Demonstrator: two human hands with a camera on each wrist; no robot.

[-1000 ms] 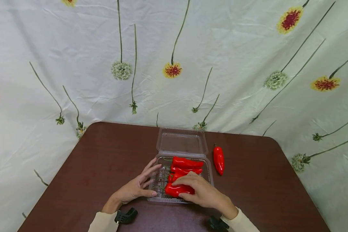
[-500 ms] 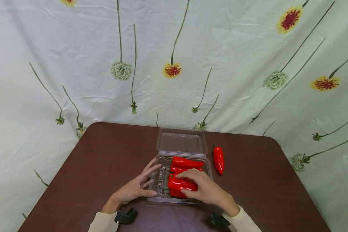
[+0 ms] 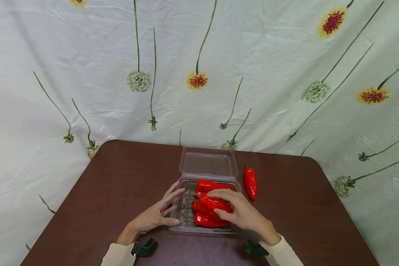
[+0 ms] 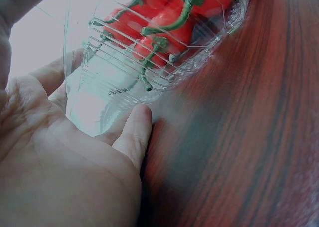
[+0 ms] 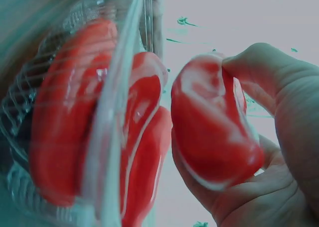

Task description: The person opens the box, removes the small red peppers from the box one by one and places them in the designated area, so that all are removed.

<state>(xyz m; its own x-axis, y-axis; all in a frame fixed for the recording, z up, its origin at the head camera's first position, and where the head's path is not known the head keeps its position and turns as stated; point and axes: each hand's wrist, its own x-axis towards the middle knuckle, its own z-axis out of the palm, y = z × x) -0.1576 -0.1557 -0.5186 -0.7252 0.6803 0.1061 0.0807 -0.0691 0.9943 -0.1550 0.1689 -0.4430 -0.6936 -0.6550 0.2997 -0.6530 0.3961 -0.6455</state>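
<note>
A clear plastic clamshell box lies on the table with several glossy red peppers in it, their green stems toward the left. My right hand grips one red pepper between thumb and fingers, raised over the others. In the right wrist view this held pepper hangs apart from those in the box. Fingers spread, my left hand rests at the box's left side, with the thumb low at its near left corner.
The box's lid is folded back toward the far edge of the dark brown table. One more red pepper lies on the table right of the box. Behind hangs a white flowered cloth.
My right hand has moved back and slightly right, away from the box's near side, and now has a pepper lifted above the rest. The left hand has stayed still.
</note>
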